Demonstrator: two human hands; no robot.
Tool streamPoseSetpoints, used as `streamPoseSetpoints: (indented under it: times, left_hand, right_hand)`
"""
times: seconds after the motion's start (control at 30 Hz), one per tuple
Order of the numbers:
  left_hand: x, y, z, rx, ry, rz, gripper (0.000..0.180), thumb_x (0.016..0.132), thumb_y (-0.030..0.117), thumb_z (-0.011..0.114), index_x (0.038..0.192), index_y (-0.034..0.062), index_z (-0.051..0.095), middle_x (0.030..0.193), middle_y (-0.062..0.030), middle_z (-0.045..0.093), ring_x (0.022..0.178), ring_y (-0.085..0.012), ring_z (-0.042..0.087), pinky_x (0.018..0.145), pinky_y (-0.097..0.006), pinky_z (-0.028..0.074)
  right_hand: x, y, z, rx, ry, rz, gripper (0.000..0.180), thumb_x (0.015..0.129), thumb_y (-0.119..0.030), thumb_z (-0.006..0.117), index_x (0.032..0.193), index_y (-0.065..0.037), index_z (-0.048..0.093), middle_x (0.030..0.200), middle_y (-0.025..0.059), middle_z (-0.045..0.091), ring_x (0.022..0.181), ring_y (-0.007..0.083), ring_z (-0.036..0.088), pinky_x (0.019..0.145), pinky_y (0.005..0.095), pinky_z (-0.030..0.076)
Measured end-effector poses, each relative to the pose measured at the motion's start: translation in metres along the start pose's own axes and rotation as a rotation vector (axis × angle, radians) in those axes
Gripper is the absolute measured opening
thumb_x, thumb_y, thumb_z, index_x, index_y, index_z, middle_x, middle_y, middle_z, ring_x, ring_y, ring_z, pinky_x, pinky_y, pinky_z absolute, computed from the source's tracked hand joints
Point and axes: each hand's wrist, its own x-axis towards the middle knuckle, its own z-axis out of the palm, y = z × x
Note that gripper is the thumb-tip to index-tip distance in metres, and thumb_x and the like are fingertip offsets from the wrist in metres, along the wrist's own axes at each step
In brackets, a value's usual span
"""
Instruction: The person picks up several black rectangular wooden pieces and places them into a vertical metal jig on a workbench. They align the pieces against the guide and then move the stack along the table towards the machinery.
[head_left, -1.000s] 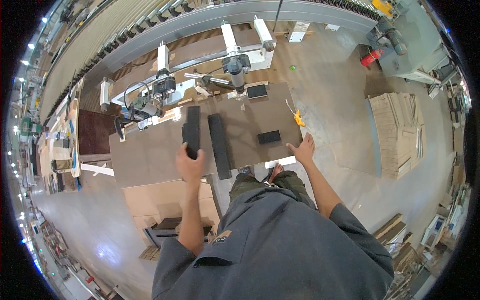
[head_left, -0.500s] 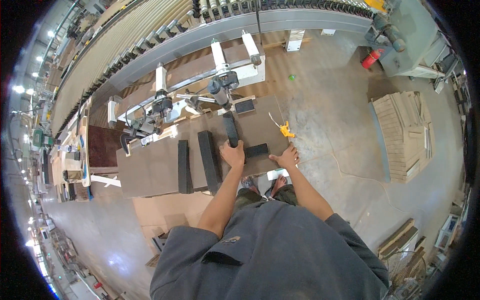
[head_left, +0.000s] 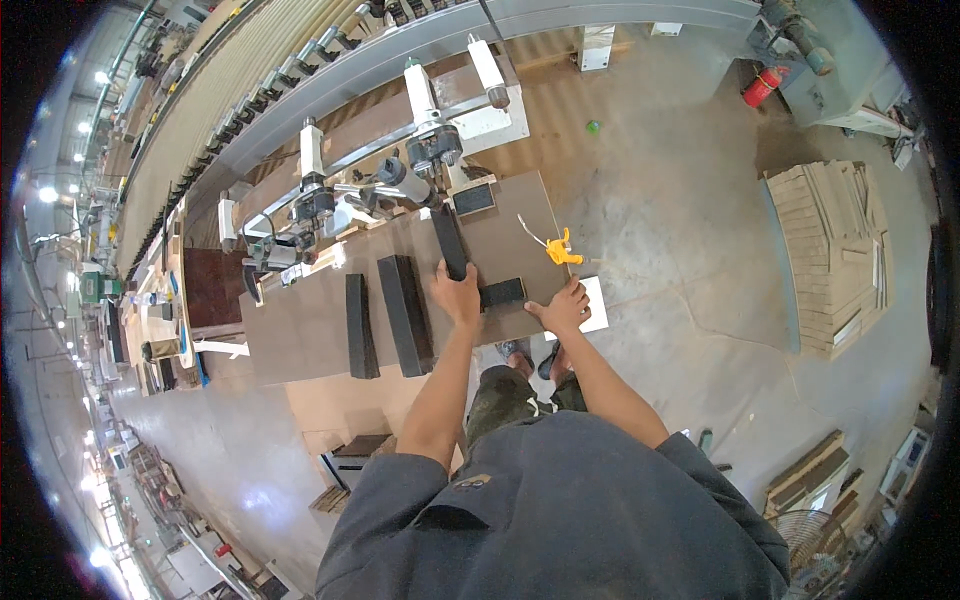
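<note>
**Head view: third black bar going onto the brown panel**

Head camera is showing the left hand [head_left: 458, 297] closing around the near end of a long black bar [head_left: 449, 240] lying on the brown panel [head_left: 300, 325]. Right hand [head_left: 566, 308] is resting flat, fingers spread, just beside a short black block [head_left: 501, 292]. Two black bars [head_left: 385, 315] are already lying side by side; this one seems to be still getting placed.

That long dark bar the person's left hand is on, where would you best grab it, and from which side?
Probably at its near end, from above and from the person's side of the table. The long dark bar lies flat, pointing away toward the machine, and is narrow enough to pinch across its width. The left hand already sits at that near end.
</note>
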Motion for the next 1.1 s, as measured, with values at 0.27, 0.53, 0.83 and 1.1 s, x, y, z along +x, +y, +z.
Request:
streamPoseSetpoints:
  times: [0.27,0.53,0.83,1.1]
  left_hand:
    - [0.026,-0.016,0.008,0.022,0.002,0.112,0.077,0.092,0.038,0.09,0.152,0.0001,0.061,0.131,-0.0276,0.061,0.128,-0.0459,0.058,0.112,-0.057,0.046]
    - [0.019,-0.02,-0.01,0.057,-0.137,0.164,0.077,0.094,0.043,0.088,0.154,0.0057,0.059,0.132,-0.0251,0.062,0.126,-0.0486,0.057,0.109,-0.058,0.046]
    - [0.026,-0.03,-0.013,-0.11,-0.09,0.145,0.066,0.102,0.041,0.082,0.153,0.0054,0.062,0.135,-0.0277,0.065,0.126,-0.049,0.059,0.111,-0.057,0.046]
    - [-0.048,-0.067,-0.068,-0.108,-0.337,0.277,0.077,0.1,0.023,0.083,0.167,0.0047,0.05,0.164,-0.0209,0.059,0.136,-0.0448,0.055,0.118,-0.053,0.042]
  right_hand:
    - [0.0,-0.008,0.003,-0.025,-0.017,-0.007,0.152,0.07,-0.068,0.099,0.175,-0.001,0.011,0.175,0.0269,0.025,0.16,0.047,0.026,0.126,0.0704,0.022]
    - [0.01,0.003,0.01,-0.077,0.06,0.022,0.154,0.065,-0.07,0.1,0.175,-0.003,0.014,0.174,0.0266,0.031,0.159,0.048,0.031,0.125,0.0701,0.028]
    - [0.007,-0.002,0.008,-0.125,0.079,0.023,0.155,0.064,-0.069,0.1,0.176,-0.005,0.015,0.173,0.0263,0.035,0.159,0.0484,0.035,0.125,0.0699,0.033]
    - [0.008,-0.003,0.006,-0.136,0.075,0.036,0.154,0.064,-0.07,0.1,0.176,-0.006,0.015,0.173,0.0269,0.036,0.16,0.0488,0.037,0.125,0.0671,0.035]
